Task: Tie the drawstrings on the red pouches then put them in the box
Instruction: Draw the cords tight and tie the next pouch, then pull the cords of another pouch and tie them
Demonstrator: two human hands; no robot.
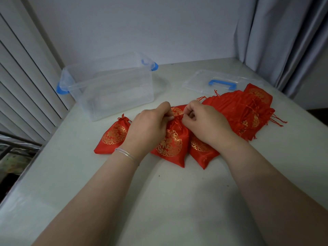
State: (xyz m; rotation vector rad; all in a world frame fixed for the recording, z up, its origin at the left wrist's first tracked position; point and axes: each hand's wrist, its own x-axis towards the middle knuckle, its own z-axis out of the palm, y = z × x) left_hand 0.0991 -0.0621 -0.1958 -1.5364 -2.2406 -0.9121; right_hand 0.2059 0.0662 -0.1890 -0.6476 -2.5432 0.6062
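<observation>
A red pouch with a gold print (171, 145) lies in the middle of the white table. My left hand (150, 124) and my right hand (204, 121) meet over its neck, each pinching its red drawstring (176, 122). A tied pouch (112, 135) lies to the left, and another pouch (200, 150) lies under my right wrist. A pile of flat red pouches (245, 107) is spread at the right. The clear plastic box (110, 86) with blue latches stands open at the back left, nothing inside.
The box's clear lid (221, 82) with a blue handle lies flat at the back right, partly under the pile. Grey curtains (284, 41) hang at the right and slatted blinds (23, 77) at the left. The table's left edge (23, 174) drops off near a railing.
</observation>
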